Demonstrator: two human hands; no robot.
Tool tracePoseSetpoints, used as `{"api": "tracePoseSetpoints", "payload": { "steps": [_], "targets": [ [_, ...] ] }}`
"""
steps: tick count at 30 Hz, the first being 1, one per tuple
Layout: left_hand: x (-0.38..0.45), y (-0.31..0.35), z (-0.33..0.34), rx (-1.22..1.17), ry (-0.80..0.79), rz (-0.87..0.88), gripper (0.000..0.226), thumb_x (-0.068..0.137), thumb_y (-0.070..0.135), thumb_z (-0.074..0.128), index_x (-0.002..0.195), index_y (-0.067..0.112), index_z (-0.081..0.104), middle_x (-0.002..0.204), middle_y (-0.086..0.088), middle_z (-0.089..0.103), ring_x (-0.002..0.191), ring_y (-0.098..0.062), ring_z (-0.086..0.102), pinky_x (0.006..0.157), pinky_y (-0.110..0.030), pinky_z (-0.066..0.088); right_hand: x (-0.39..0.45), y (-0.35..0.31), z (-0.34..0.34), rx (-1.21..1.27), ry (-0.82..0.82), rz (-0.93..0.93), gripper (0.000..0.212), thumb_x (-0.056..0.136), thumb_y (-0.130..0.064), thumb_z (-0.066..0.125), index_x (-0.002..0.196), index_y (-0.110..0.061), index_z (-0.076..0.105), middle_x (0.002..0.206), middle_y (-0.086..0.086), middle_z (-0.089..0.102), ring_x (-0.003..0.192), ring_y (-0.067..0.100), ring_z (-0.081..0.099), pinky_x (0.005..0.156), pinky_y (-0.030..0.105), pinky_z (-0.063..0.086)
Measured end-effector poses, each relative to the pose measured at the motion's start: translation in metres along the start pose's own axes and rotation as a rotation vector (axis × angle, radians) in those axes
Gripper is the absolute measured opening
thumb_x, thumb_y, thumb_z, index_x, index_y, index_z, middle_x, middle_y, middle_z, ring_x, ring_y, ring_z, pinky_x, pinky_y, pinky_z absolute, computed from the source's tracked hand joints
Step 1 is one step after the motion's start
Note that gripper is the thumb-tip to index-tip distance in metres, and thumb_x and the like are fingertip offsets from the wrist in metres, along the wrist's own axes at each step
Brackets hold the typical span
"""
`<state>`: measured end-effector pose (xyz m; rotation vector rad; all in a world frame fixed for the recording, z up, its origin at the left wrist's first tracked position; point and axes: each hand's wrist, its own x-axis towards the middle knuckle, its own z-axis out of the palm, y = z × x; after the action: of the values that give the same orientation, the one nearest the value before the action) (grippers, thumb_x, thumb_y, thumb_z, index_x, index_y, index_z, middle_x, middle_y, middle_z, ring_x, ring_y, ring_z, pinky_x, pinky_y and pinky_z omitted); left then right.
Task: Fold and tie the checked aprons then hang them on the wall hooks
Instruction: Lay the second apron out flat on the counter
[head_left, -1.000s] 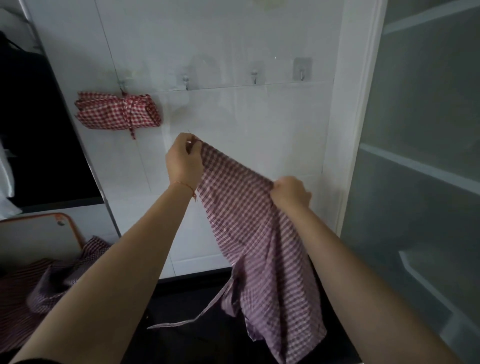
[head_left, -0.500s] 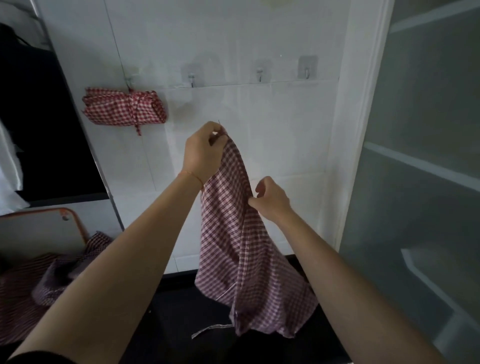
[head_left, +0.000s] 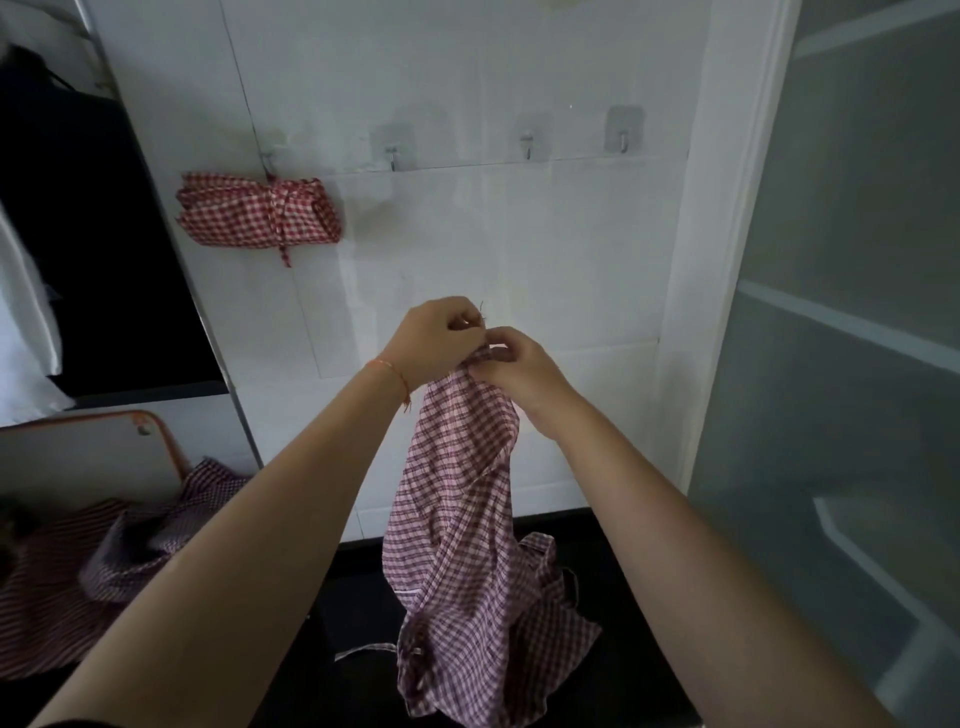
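Observation:
A red-and-white checked apron (head_left: 462, 525) hangs in front of me, its lower part bunched on the dark counter (head_left: 613, 566). My left hand (head_left: 434, 340) pinches its top edge. My right hand (head_left: 519, 366) meets the left there and pinches the same top edge beside it. A folded, tied checked apron (head_left: 257, 215) hangs from the leftmost wall hook (head_left: 267, 158). Three bare hooks follow to the right: one (head_left: 392, 153), another (head_left: 527, 143) and the last (head_left: 623, 137).
More checked aprons (head_left: 119, 556) lie heaped at the lower left beside an orange-rimmed chair (head_left: 156, 431). A frosted glass cabinet (head_left: 857, 312) fills the right side. A dark opening with a white cloth (head_left: 26, 332) is at the far left.
My right hand let go of the apron's far corner, then rose to join my left hand at the top edge. The spread cloth has collapsed into a hanging bunch.

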<state>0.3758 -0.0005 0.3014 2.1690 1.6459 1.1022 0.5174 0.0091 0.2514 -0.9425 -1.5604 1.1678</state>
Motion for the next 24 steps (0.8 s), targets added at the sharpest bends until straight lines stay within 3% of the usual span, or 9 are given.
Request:
{"api": "tracePoseSetpoints", "payload": {
  "steps": [4, 7, 13, 17, 21, 24],
  "targets": [
    [-0.001, -0.012, -0.002, 0.068, 0.110, -0.002, 0.007, 0.093, 0.017, 0.060, 0.097, 0.018, 0.065, 0.088, 0.005, 0.063, 0.078, -0.011, 0.055, 0.063, -0.009, 0.035, -0.001, 0.002, -0.001, -0.108, 0.081, -0.029, 0.027, 0.088, -0.020, 0.073, 0.106, -0.017, 0.052, 0.101, 0.002, 0.064, 0.092, 0.016, 0.062, 0.074, 0.022, 0.050],
    [-0.002, -0.019, 0.001, 0.081, 0.197, -0.007, 0.014, 0.096, 0.019, 0.059, 0.107, 0.013, 0.065, 0.094, 0.002, 0.062, 0.084, -0.015, 0.054, 0.063, -0.006, 0.033, -0.004, 0.005, 0.000, -0.145, 0.068, -0.061, 0.027, 0.089, -0.020, 0.071, 0.106, -0.016, 0.052, 0.096, 0.006, 0.064, 0.086, 0.017, 0.062, 0.073, 0.025, 0.052],
    [0.000, -0.028, 0.005, -0.012, 0.297, -0.058, 0.015, 0.098, 0.016, 0.057, 0.110, 0.011, 0.064, 0.100, 0.001, 0.063, 0.090, -0.015, 0.057, 0.065, -0.005, 0.035, -0.005, 0.018, -0.005, -0.330, -0.135, 0.166, 0.025, 0.088, -0.019, 0.068, 0.112, -0.016, 0.061, 0.107, 0.001, 0.067, 0.096, 0.017, 0.065, 0.077, 0.025, 0.052],
    [0.000, -0.034, 0.006, -0.052, 0.325, -0.084, 0.013, 0.098, 0.014, 0.056, 0.108, 0.011, 0.063, 0.099, 0.000, 0.063, 0.087, -0.015, 0.056, 0.066, -0.008, 0.038, -0.004, 0.036, -0.008, -0.517, -0.312, 0.349, 0.014, 0.086, -0.017, 0.062, 0.099, -0.014, 0.066, 0.097, -0.001, 0.067, 0.084, 0.014, 0.058, 0.070, 0.022, 0.043],
    [-0.002, -0.041, 0.008, -0.127, 0.397, -0.121, 0.011, 0.100, 0.013, 0.053, 0.107, 0.011, 0.061, 0.094, 0.003, 0.061, 0.076, -0.007, 0.053, 0.061, 0.000, 0.038, -0.004, 0.059, -0.015, -0.612, -0.357, 0.455, 0.040, 0.084, -0.016, 0.065, 0.125, -0.013, 0.065, 0.122, 0.001, 0.065, 0.104, 0.016, 0.059, 0.087, 0.022, 0.044],
    [-0.004, -0.046, 0.006, -0.174, 0.453, -0.148, 0.012, 0.100, 0.012, 0.050, 0.106, 0.011, 0.060, 0.089, 0.004, 0.060, 0.073, -0.003, 0.052, 0.059, -0.001, 0.040, 0.000, 0.072, -0.026, -0.829, -0.359, 0.561, 0.058, 0.080, -0.026, 0.069, 0.134, -0.008, 0.059, 0.133, 0.007, 0.059, 0.118, 0.025, 0.057, 0.103, 0.032, 0.044]
  ]
}}
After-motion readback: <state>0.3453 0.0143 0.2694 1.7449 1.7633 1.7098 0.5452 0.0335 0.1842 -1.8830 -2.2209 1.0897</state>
